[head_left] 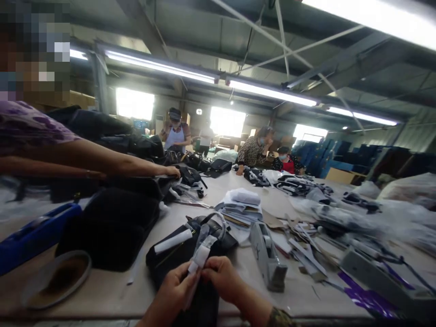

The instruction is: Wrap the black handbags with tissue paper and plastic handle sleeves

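A black bag [163, 265] lies on the table in front of me, with another white wrapped piece [173, 240] across it. Over the bag, my left hand [175, 286] is closed on a strap wrapped in white material [200, 258], thumb and fingers pinching it from the left. My right hand [223, 276] meets it from the right, its fingertips pinched on the same wrapped strap. A clear plastic covering shows on the strap's upper part. Just right of the bag stands a grey tape dispenser [267, 259]. The fingertips partly hide the strap's lower end.
At left a co-worker's arm [136, 165] reaches over black bags [109, 222]. A blue tape dispenser [41, 234] and a round dish [57, 279] are nearby. Beyond my bag is a paper stack [240, 209]; scraps [308, 250] and another grey dispenser [384, 281] lie right. Several people work farther back.
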Motion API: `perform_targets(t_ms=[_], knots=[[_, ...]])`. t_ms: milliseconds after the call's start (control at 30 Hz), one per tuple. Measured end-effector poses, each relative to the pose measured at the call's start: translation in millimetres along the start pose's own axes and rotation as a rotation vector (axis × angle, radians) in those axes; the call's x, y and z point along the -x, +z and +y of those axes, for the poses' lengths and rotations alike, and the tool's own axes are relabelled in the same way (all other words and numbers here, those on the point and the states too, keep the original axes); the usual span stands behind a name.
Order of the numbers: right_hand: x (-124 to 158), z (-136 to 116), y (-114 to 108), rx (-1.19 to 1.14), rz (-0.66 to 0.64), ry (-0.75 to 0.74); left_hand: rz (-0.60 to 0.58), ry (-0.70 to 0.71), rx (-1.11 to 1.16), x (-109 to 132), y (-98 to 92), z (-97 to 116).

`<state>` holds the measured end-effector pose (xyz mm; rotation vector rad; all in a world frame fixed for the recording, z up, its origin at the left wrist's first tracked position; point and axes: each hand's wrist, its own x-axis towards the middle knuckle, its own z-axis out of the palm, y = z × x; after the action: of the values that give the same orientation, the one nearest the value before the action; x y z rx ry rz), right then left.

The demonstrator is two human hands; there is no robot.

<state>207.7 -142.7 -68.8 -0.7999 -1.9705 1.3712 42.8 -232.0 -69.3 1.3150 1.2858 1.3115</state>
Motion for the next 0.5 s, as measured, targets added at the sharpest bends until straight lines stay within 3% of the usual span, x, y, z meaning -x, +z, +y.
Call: perform_targets(t_ms=[167,367,433,500], knots=[[-2.1,-4.0,6.0,0.026,0.031,-0.002,0.006,-0.008,0.039,0.5,1.5,-5.7],[3.3,-13.9,11.0,0.288,0.154,0.040,0.032,0.096,-0.185,3.5,16.9,8.8],[14.3,-8.9,6.2,0.332,0.195,0.051,0.055,0.174,-0.330,7.0,12.9,16.7],[29.5,2.3,-0.7,0.293,0.291,0.074,0.170,0.249,-0.466,8.4,-3.4,20.6]])
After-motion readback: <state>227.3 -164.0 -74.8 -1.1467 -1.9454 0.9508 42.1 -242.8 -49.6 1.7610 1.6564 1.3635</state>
